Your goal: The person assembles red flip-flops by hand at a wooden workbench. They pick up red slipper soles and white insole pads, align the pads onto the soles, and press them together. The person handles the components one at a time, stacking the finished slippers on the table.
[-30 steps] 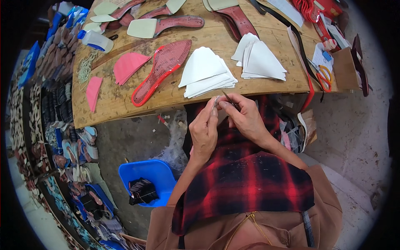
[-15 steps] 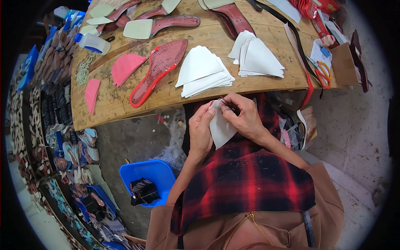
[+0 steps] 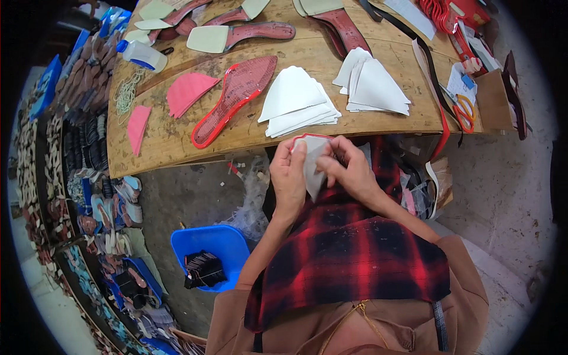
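White fabric piece (image 3: 312,163) with red-trimmed edge, tapered, upright, pinched at the wooden bench's near edge

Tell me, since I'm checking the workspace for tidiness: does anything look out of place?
Yes. Small scraps lie scattered on the floor below the bench. Both hands, left hand and right hand, hold a white piece.

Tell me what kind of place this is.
Probably a small shoemaking workshop: red shoe soles and stacks of white cut pieces lie on the wooden workbench, and rows of finished sandals line the floor at left.
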A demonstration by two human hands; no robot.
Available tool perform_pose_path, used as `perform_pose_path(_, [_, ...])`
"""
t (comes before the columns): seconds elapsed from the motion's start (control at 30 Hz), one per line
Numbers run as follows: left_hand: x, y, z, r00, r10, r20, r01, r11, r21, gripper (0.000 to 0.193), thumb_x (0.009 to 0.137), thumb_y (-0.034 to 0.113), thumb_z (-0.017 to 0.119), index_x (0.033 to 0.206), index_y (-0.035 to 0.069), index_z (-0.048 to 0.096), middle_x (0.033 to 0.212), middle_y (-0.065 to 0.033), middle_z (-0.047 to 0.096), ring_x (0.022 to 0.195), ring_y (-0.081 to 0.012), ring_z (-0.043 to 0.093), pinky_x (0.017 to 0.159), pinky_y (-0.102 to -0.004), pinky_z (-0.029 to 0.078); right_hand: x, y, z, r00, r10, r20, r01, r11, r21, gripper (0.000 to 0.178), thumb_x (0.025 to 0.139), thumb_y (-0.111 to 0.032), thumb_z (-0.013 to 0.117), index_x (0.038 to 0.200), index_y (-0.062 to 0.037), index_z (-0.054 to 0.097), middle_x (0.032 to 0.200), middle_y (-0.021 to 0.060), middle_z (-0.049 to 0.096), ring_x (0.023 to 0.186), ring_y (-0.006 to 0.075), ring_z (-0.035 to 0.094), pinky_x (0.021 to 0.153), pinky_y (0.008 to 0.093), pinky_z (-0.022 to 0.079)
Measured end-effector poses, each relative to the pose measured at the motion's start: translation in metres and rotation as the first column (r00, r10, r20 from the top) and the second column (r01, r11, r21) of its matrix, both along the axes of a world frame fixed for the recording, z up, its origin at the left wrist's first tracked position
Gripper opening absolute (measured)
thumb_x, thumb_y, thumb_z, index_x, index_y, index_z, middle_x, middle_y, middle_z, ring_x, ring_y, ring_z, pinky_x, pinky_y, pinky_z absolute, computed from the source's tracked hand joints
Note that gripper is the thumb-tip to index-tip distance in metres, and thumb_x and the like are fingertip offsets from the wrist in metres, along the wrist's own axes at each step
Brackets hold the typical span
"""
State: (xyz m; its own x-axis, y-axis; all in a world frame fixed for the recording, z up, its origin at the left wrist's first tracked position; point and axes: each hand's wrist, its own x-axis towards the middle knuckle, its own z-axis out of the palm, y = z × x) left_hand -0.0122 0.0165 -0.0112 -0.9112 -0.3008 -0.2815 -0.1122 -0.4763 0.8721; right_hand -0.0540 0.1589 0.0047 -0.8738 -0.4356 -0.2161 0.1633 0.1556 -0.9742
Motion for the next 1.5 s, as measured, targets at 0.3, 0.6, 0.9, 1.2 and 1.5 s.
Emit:
perform_pose_path(0.3, [-0.018,-0.051,0.011,0.916,0.369,-0.160,-0.389,0.913,-0.120,0.015,0.101,0.014,0.052,0.106,0.001,0.056,0.102,-0.0092,0.064,0.092,-0.0162,0.064,0.085,-0.0327,0.053,0.010,0.028,-0.004,0.985,-0.084,0.151,0.058,0.984,0.170,0.027,0.093,-0.026,0.060,0.078,-0.0035,0.056,0.062,0.0032,0.059,0.050,0.0087,0.052,0.046,0.0254,0.039])
perform_pose_path(0.6, [-0.014,-0.039,0.000,1.000,-0.004,0.003,0.004,0.995,0.102,0.014,0.096,0.012,0.060,0.104,0.000,0.059,0.097,-0.0067,0.067,0.084,-0.0100,0.063,0.078,-0.0246,0.050,0.006,0.109,0.021,0.922,-0.027,-0.387,0.239,0.827,0.510,0.043,0.084,-0.021,0.071,0.121,-0.0044,0.058,0.106,0.0173,0.065,0.096,0.0341,0.066,0.080,0.0388,0.052])
perform_pose_path(0.9, [0.013,-0.036,-0.013,0.971,-0.240,0.013,0.213,0.884,0.416,0.026,0.101,0.022,0.053,0.116,0.001,0.055,0.111,-0.0071,0.065,0.100,-0.0117,0.062,0.088,-0.0284,0.049,-0.012,0.022,0.002,0.951,0.098,-0.292,-0.026,0.970,0.240,0.024,0.088,-0.018,0.068,0.103,-0.0015,0.060,0.077,0.0129,0.065,0.069,0.0199,0.064,0.063,0.0344,0.048])
perform_pose_path(1.2, [0.034,-0.037,-0.031,0.963,-0.261,-0.061,0.260,0.849,0.460,0.061,0.092,0.024,0.068,0.141,0.001,0.041,0.135,-0.0093,0.054,0.124,-0.0178,0.052,0.106,-0.0343,0.041,-0.018,-0.011,-0.010,0.918,-0.241,-0.315,0.248,0.969,-0.021,0.018,0.099,-0.018,0.056,0.098,-0.0002,0.054,0.078,0.0027,0.056,0.067,0.0093,0.050,0.061,0.0260,0.043])
perform_pose_path(1.5, [0.051,-0.056,-0.026,0.981,-0.154,0.114,0.110,0.940,0.322,0.030,0.092,0.008,0.065,0.121,0.001,0.057,0.112,-0.0067,0.065,0.099,-0.0136,0.064,0.089,-0.0306,0.053,-0.095,-0.034,-0.016,0.757,-0.161,-0.633,0.391,0.888,0.242,0.024,0.096,-0.023,0.060,0.102,-0.0012,0.055,0.086,0.0116,0.062,0.072,0.0218,0.061,0.064,0.0354,0.047])
